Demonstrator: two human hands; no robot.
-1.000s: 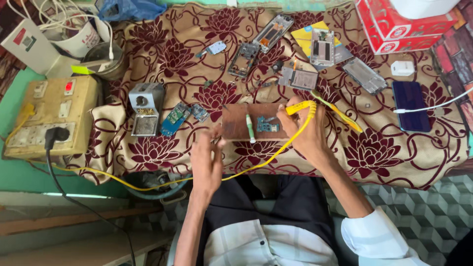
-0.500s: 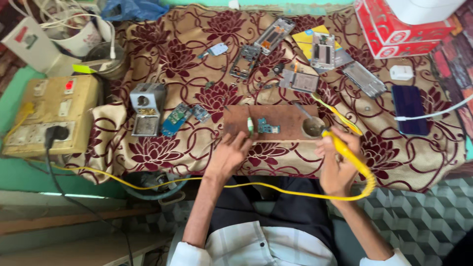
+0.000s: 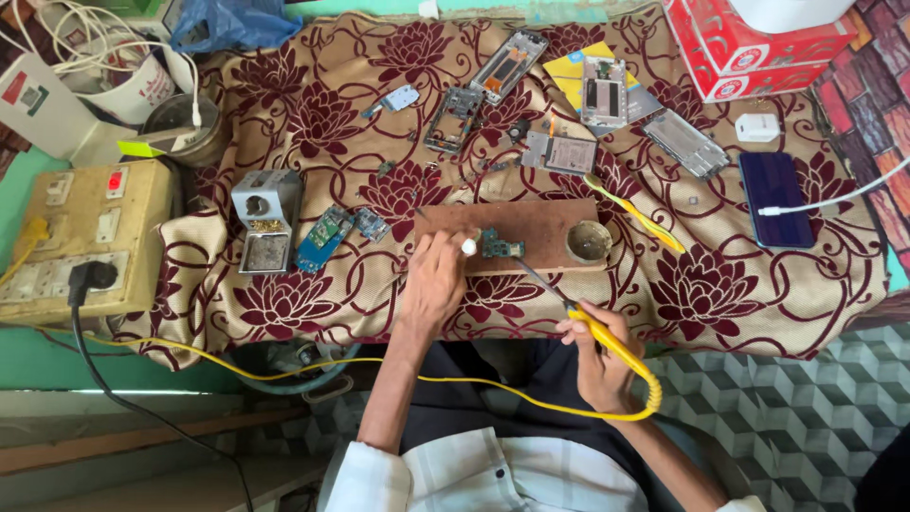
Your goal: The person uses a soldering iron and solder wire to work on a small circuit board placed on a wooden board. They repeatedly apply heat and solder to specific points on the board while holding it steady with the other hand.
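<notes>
A small blue-green circuit board (image 3: 500,247) lies on a brown wooden board (image 3: 550,223) on the flowered cloth. My left hand (image 3: 431,284) rests at the wooden board's near left edge. Its fingers pinch a small white-tipped thing (image 3: 467,246) just left of the circuit board. My right hand (image 3: 597,358) is off the table's front edge, closed on a yellow-handled soldering iron (image 3: 607,337). The iron's metal tip points up toward the circuit board. A round tin (image 3: 589,243) sits on the wooden board's right end.
A grey iron stand (image 3: 265,223) and loose blue boards (image 3: 327,232) lie to the left, beside a yellow switch box (image 3: 76,237). Several phone frames (image 3: 682,142) lie behind. A yellow brush (image 3: 635,210), a dark phone on a white cable (image 3: 775,199) and a red box (image 3: 758,47) sit right.
My right hand drew the soldering iron back off the wooden board toward my body, then aimed its tip at the circuit board. My left hand moved up onto the board's near edge.
</notes>
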